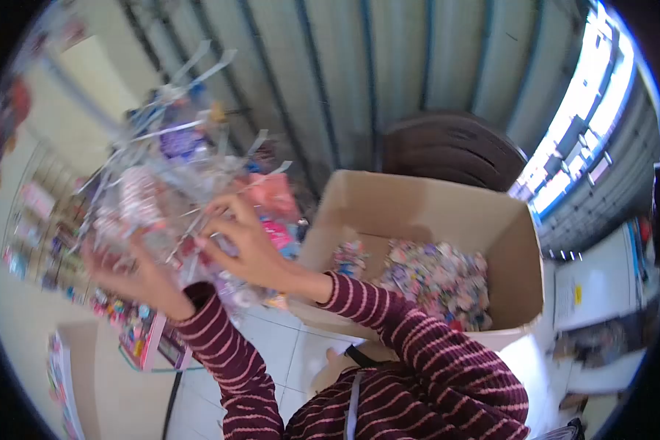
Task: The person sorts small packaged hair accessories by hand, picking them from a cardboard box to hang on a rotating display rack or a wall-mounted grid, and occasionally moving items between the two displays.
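A display of white wire hooks (154,136) hangs full of clear plastic packets with purple, pink and blue goods, blurred in this view. My left hand (136,275) is raised at the lower left of it, thumb and fingers around a clear packet with reddish contents. Just above the hand is a packet of pale pink striped goods (141,196). My right hand (246,246) reaches in from the right, fingers curled and thumb bent toward a thin metal rod. What its fingertips grip, I cannot tell. Coral and hot pink packets (271,192) hang behind it.
An open cardboard box (418,191) with many small colourful packets (440,279) stands to the right. Behind it is a dark brown chair back (455,143) against a ribbed metal shutter (308,66). A wire rack (33,198) with small goods is on the left wall.
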`<move>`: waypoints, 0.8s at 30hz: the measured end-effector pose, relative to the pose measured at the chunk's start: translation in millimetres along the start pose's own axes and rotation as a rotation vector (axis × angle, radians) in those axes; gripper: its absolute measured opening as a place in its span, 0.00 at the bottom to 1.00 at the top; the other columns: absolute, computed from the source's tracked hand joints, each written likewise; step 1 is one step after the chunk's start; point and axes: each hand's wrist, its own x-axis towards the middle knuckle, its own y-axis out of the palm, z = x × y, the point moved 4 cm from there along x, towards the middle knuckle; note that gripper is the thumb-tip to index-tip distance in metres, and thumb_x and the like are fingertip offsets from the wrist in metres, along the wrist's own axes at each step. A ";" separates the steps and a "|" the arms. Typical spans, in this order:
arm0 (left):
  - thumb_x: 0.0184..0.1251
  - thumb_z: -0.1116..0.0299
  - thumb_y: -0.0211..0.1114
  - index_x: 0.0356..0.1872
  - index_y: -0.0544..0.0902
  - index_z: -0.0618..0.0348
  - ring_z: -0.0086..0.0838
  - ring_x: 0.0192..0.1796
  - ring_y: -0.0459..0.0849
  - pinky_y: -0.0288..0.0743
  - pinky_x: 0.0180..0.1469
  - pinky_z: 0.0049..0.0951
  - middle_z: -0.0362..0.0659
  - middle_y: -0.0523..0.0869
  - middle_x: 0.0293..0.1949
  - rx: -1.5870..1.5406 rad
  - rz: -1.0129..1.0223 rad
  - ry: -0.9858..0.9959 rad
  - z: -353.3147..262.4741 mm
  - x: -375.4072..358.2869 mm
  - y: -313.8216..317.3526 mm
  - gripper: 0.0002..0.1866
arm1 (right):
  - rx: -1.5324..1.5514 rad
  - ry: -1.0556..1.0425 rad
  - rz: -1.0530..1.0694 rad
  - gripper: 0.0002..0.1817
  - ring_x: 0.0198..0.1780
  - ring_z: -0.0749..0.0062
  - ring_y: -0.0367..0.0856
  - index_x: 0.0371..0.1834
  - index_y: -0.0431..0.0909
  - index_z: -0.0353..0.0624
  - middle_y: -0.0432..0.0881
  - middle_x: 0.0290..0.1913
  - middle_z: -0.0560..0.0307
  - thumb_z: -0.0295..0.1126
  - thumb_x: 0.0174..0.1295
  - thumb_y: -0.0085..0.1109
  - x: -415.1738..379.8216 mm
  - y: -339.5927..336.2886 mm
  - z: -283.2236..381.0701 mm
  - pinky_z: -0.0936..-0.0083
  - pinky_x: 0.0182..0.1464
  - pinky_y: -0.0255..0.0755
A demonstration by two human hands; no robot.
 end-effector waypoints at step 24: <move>0.44 0.65 0.58 0.41 0.73 0.62 0.46 0.41 0.74 0.68 0.45 0.37 0.57 0.76 0.37 -0.046 2.381 0.327 -30.3 -604.7 122.3 0.20 | -0.792 1.205 0.301 0.15 0.43 0.52 0.72 0.38 0.74 0.40 0.74 0.39 0.43 0.31 0.45 0.51 -342.7 -419.3 -196.3 0.62 0.46 0.64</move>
